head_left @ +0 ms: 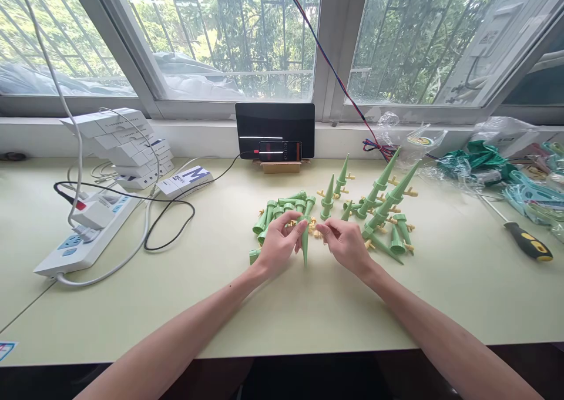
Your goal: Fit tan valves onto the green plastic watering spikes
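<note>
My left hand (284,241) is closed around the top of a green plant watering spike (305,248), which points down toward me. Just to its right, my right hand (346,244) has thumb and fingers pinched; whatever they hold is too small or hidden to make out. Small yellow valves (314,228) lie in a loose heap between and behind the hands. Behind my left hand is a pile of green spike pieces (264,217), partly covered by it. Beyond my right hand, several green spikes with yellow valves (382,203) stand or lie in a cluster.
A dark tablet (275,121) leans at the window, with a phone (282,151) before it. At left are a power strip (88,241), cables and stacked white boxes (127,144). A screwdriver (529,241) and plastic bags (480,159) lie at right.
</note>
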